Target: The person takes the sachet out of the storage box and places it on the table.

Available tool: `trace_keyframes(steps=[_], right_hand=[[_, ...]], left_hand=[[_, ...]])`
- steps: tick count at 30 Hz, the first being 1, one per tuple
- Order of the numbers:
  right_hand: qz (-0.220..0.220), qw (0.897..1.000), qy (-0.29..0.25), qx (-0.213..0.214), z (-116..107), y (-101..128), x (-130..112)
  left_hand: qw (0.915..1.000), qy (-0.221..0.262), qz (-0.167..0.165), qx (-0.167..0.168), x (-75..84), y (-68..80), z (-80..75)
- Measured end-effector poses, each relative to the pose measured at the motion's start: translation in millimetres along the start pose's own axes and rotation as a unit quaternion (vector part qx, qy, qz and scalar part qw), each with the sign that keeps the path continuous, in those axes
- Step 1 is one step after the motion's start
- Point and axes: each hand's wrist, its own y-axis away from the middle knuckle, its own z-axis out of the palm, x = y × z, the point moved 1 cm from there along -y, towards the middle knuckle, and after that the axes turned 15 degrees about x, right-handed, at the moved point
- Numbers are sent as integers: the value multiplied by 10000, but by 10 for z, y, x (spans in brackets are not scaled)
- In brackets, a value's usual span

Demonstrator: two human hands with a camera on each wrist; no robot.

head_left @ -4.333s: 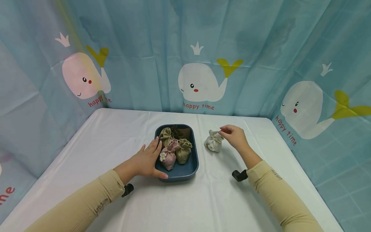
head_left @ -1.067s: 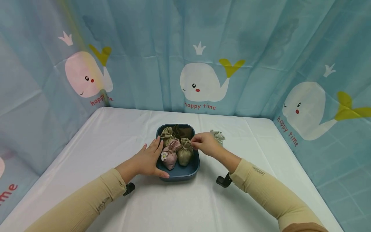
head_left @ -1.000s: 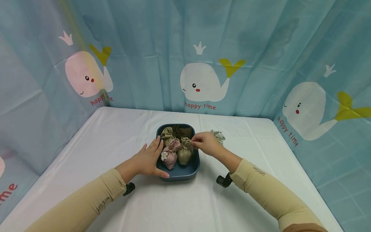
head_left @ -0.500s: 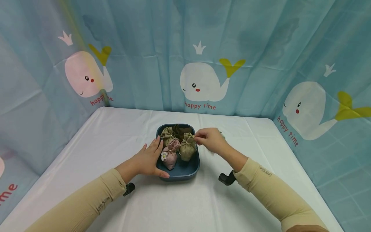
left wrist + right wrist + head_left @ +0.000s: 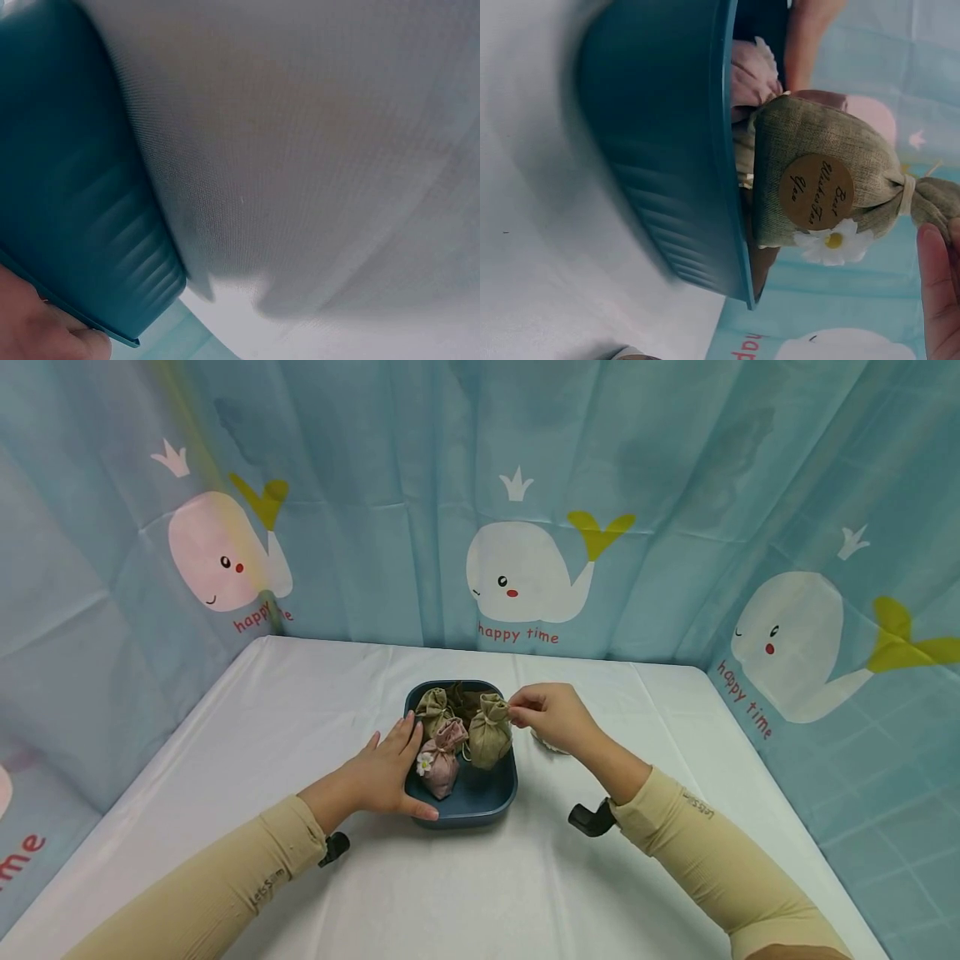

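Observation:
A dark blue tray sits mid-table. My left hand rests flat against its left side, thumb along the front rim. My right hand pinches the tied neck of an olive sachet and holds it upright just above the tray's right half. In the right wrist view this olive sachet shows a round label and a daisy, clear of the tray wall. A pink sachet, another olive one and a dark brown one lie in the tray.
A white sachet lies on the white tablecloth right of the tray, mostly hidden behind my right hand. Blue whale-print curtains close in the back and both sides. The left wrist view shows only the tray wall and cloth.
My right hand left the white sachet on the cloth, moved to the tray, pinched the olive sachet and has raised it off the tray floor. The left hand has stayed put.

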Motion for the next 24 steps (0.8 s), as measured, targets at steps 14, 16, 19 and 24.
trace_keyframes(steps=[14,16,19,24], right_hand=[[100,9998,147,53,-85,-4,-83],[78,9998,139,92,-111,-10,-93],[54,9998,108,163,-152,-17,-104],[63,9994,152,297,-223,-33,-108]], left_hand=[[10000,-13,36,28,0,-1,-5],[10000,4,31,23,4,3,-13],[10000,14,16,11,9,6,-19],[10000,28,20,23,13,10,-34]])
